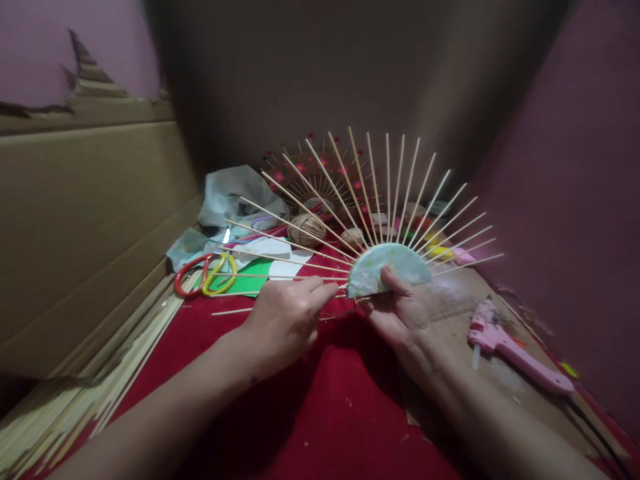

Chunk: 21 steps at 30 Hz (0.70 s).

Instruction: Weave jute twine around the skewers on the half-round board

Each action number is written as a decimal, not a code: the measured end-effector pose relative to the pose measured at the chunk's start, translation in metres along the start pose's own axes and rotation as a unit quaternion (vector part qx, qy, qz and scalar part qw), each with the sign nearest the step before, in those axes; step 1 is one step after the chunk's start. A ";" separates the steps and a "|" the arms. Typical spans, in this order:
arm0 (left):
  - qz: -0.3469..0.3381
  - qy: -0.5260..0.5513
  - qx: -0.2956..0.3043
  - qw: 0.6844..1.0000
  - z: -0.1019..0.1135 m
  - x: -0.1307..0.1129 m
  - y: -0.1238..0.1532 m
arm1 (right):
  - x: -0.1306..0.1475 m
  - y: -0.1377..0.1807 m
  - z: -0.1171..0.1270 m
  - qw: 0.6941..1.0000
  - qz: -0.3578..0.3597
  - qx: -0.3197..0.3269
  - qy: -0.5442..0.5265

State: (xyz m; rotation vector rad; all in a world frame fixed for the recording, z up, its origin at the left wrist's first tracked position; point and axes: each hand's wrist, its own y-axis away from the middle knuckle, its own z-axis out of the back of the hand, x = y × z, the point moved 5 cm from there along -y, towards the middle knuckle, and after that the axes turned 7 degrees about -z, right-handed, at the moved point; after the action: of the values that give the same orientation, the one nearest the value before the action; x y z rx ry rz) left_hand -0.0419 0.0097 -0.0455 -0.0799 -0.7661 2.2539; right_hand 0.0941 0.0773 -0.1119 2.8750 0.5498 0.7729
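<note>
Head view: right hand (pixel 403 312) grips half-disc (pixel 385 263) at edge, clear of glue gun (pixel 493 337).

My only camera is on my head and it looks forward and down; my left hand (pixel 289 319) and right hand (pixel 400 308) appear near, around the frame's middle.
</note>
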 end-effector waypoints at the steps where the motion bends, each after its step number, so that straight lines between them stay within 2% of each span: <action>1: 0.001 -0.005 0.003 1.000 0.000 0.000 0.000 | 0.000 0.000 0.000 1.000 -0.001 0.003 -0.003; 5: 0.002 -0.023 0.024 0.999 -0.002 -0.001 0.002 | 0.001 -0.004 0.003 1.000 -0.011 -0.006 -0.003; 9: 0.011 -0.017 0.015 1.000 0.002 0.001 0.002 | 0.006 -0.007 0.006 1.000 -0.001 -0.023 -0.011; 21: -0.004 -0.045 0.027 0.999 -0.001 -0.003 0.000 | 0.003 -0.006 0.005 1.000 -0.017 -0.006 -0.008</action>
State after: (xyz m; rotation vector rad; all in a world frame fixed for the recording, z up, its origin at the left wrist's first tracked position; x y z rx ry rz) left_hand -0.0389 0.0085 -0.0470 0.0504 -0.7501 2.2817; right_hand 0.0969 0.0836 -0.1157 2.8506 0.5896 0.7448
